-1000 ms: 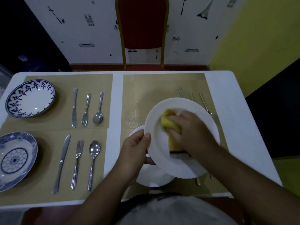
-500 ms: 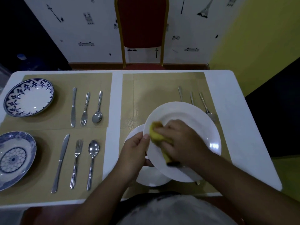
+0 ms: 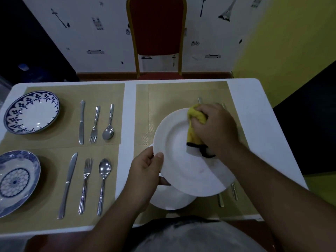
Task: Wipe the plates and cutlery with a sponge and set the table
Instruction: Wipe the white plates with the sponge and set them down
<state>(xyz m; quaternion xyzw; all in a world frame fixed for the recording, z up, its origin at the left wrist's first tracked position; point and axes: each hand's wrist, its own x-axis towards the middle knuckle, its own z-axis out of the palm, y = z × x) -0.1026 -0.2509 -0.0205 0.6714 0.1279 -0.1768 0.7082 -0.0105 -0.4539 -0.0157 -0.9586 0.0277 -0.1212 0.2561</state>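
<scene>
A yellow sponge (image 3: 195,124) is gripped by the curled fingers (image 3: 201,122) of the right hand (image 3: 216,130) and pressed to the far rim of a white plate (image 3: 181,160). That plate's left edge is pinched by the left hand (image 3: 145,171), thumb on top. It is held above a second white plate (image 3: 171,199) lying on the bench (image 3: 130,115).

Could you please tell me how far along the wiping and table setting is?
Done, apparently: both left places, far patterned plate with far cutlery, near patterned plate with near cutlery. In hand: the left hand grips the white plate while the right hand presses the sponge on it. Left: the second white plate underneath and the right-side cutlery, partly hidden.
</scene>
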